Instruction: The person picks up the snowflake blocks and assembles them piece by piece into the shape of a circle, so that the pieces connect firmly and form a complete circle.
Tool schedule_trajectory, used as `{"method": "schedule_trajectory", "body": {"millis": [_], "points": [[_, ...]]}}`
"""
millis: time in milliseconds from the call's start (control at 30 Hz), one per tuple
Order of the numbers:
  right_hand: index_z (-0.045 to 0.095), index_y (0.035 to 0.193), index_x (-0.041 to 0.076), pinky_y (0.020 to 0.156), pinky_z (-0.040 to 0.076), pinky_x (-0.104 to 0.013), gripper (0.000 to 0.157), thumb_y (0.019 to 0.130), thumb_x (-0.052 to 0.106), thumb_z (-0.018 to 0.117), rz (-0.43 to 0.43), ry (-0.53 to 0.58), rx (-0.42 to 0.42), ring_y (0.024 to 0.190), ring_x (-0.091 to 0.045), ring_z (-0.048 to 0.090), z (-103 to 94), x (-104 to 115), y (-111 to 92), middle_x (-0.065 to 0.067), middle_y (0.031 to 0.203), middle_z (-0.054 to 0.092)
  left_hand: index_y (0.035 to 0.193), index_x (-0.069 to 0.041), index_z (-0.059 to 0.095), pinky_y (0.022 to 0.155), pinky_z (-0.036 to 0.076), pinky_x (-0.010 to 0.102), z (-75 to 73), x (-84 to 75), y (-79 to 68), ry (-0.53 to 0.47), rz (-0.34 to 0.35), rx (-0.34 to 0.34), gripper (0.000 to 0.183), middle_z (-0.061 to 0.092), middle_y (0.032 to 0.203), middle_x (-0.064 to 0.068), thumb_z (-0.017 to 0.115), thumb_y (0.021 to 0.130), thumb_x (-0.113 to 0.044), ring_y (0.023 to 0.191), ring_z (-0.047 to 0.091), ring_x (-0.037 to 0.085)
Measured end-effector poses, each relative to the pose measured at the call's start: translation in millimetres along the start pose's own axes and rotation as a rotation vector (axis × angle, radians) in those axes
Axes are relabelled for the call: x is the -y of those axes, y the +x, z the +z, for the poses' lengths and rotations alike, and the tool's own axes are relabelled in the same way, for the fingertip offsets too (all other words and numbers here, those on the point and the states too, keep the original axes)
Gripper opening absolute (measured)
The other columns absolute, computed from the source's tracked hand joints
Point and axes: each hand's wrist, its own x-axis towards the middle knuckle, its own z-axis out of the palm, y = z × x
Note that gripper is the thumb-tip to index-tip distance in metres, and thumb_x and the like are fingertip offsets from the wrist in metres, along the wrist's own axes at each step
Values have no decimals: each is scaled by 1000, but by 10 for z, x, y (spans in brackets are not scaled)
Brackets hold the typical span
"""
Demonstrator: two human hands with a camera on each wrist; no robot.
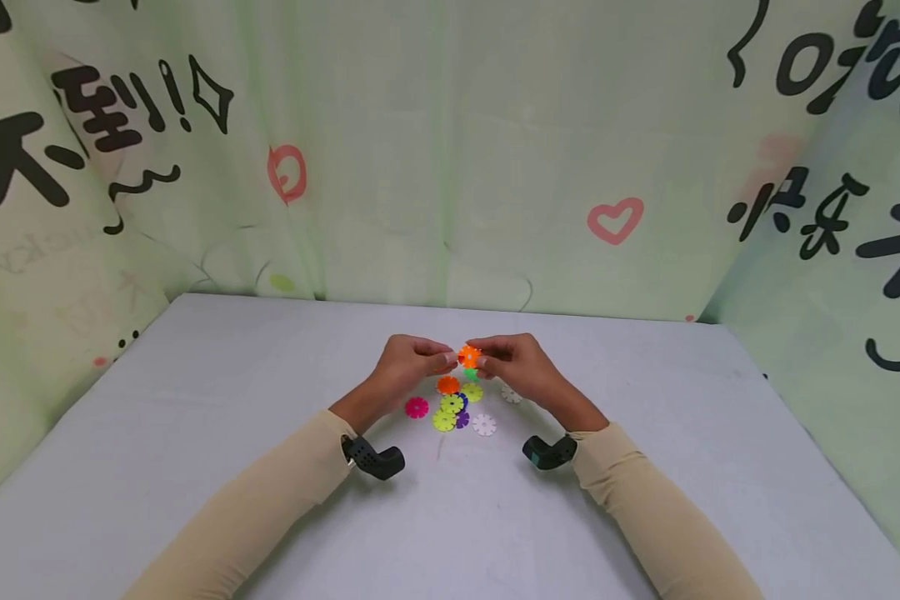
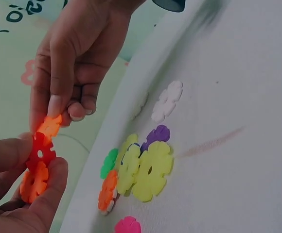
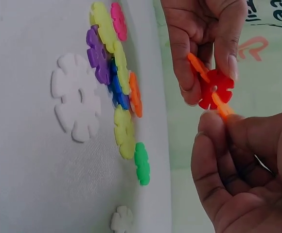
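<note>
My left hand (image 1: 412,367) pinches a red flower-shaped plastic disc (image 2: 46,156) with an orange disc (image 2: 40,187) joined to it. Between thumb and fingertips, my right hand (image 1: 523,365) holds another orange flower disc (image 3: 222,106). That disc's edge meets the red one; how deep it sits in a slot I cannot tell. Both hands are raised above the table behind a small pile of similar discs. The pile has yellow (image 2: 155,172), purple (image 3: 98,56), blue (image 3: 116,90), orange (image 1: 447,385) and green (image 3: 142,165) pieces.
A pink disc (image 1: 416,407) lies left of the pile. White discs (image 1: 483,425) lie to its right, one near the right hand. The white-covered table (image 1: 270,500) ends at a printed curtain (image 1: 450,167) behind and at both sides.
</note>
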Motion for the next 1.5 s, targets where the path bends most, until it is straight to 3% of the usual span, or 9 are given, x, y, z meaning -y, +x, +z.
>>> {"method": "schedule_trajectory", "body": {"millis": [200, 467, 700, 900, 1067, 1300, 1500], "points": [[63, 125, -2, 81, 55, -33, 30, 96, 4, 59, -7, 10, -11, 87, -35, 66, -8, 17, -17, -14, 106, 69, 109, -2, 71, 91, 50, 36, -13, -12, -26, -44, 27, 31, 25, 69, 104, 9, 72, 89, -18, 95, 69, 21], [68, 116, 3, 86, 53, -41, 23, 95, 10, 63, 91, 27, -117, 88, -26, 67, -45, 63, -31, -10, 104, 70, 115, -6, 69, 87, 52, 33, 12, -14, -29, 6, 43, 57, 29, 68, 107, 6, 69, 93, -24, 96, 67, 19], [69, 113, 3, 83, 54, -35, 21, 95, 9, 61, 132, 49, -123, 90, -29, 67, -36, 56, -49, -9, 105, 69, 126, -11, 65, 82, 53, 30, 65, -23, -14, 54, -41, 37, 40, 66, 111, 2, 66, 93, -34, 100, 63, 19], [69, 114, 2, 82, 54, -35, 21, 95, 11, 62, 102, 56, -117, 88, -27, 68, -3, 43, -49, -10, 104, 70, 126, -11, 66, 77, 54, 28, 91, -29, -4, 110, -60, 50, 38, 67, 109, 3, 64, 95, -34, 94, 63, 19], [67, 116, 1, 82, 54, -35, 24, 98, 16, 60, 102, 60, -104, 88, -27, 68, 8, 42, -40, -11, 104, 70, 120, -10, 68, 72, 54, 27, 98, -38, -10, 100, -58, 63, 33, 68, 103, 4, 63, 96, -32, 88, 63, 20], [67, 119, 1, 85, 53, -38, 27, 99, 18, 57, 162, -20, -121, 94, -25, 65, -19, 31, 6, -10, 102, 69, 120, -7, 65, 68, 53, 27, 60, -63, -33, 73, -93, 41, 32, 67, 102, 5, 60, 98, -30, 86, 62, 20], [69, 116, 1, 83, 51, -34, 26, 96, 15, 61, 152, -166, -74, 96, -24, 59, -33, -95, 35, -10, 109, 68, 129, -9, 61, 64, 51, 23, 55, -75, -48, 60, -126, 25, 34, 67, 104, 5, 57, 100, -26, 81, 60, 20]]}}
